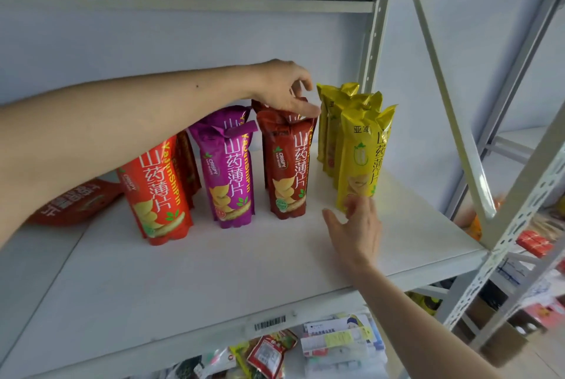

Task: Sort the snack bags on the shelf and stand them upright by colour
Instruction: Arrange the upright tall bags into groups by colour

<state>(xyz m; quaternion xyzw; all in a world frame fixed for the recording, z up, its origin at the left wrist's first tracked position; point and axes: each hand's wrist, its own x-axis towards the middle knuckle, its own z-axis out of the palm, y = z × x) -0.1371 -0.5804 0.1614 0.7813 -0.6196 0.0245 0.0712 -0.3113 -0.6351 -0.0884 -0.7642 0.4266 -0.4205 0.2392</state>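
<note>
Head view: the left hand [282, 88] reaches in from nine o'clock and its fingers [301, 108] pinch the crimped top of the front dark-red yam-crisp bag [287, 164], apparently to steady it upright beside another dark-red bag [260, 105] just behind. The right hand [356, 230], coming from five o'clock, is released, its straight fingers [351, 206] touching the foot of the front yellow bag [363, 155], probably nudging it square with the two yellow bags [331, 121] behind.

Outward toward nine o'clock stand a purple bag [227, 164] and an orange-red bag [159, 192], the latter with a darker bag [186, 164] tucked behind. At the far nine o'clock edge one orange-red bag [76, 201] lies flat on the white shelf [214, 271], not yet stood up, so the sorting looks well along but unfinished.
</note>
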